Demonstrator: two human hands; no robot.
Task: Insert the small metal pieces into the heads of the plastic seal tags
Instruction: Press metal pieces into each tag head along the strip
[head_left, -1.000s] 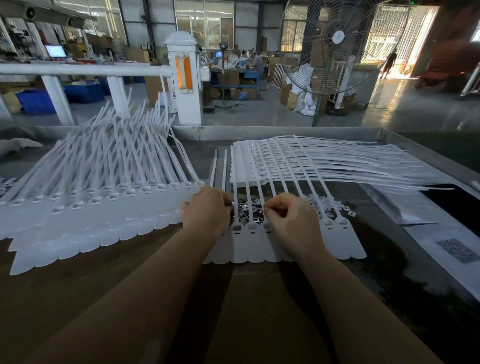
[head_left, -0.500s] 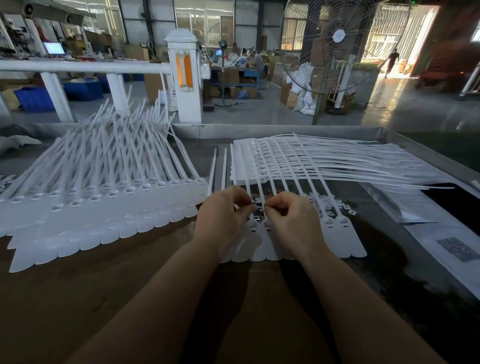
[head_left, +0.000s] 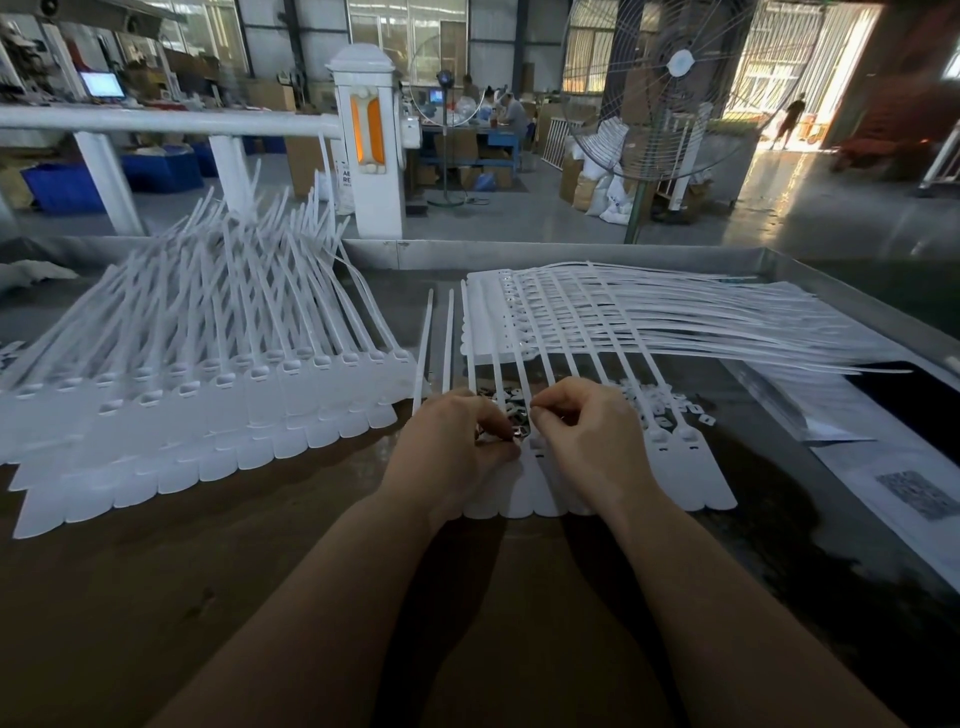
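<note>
A row of white plastic seal tags (head_left: 691, 467) lies side by side in front of me, straps pointing away. Small metal pieces (head_left: 511, 402) are heaped loose between the straps just beyond the tag heads. My left hand (head_left: 457, 452) rests over the left tags, thumb and finger pinching a small metal piece (head_left: 518, 430) at a tag head. My right hand (head_left: 587, 441) has curled fingers pinching at the same spot from the right; what it grips is hidden.
A large fanned stack of white tags (head_left: 197, 395) fills the left of the table. Another bundle (head_left: 649, 317) lies behind, straps running right. Small white plastic bits (head_left: 670, 402) are scattered right of my hands. Paper sheets (head_left: 883, 467) lie at right. The metal rim (head_left: 519, 254) bounds the far side.
My left hand has slid right along the tag row, closing up against my right hand at a tag head. My right hand has stayed nearly in place.
</note>
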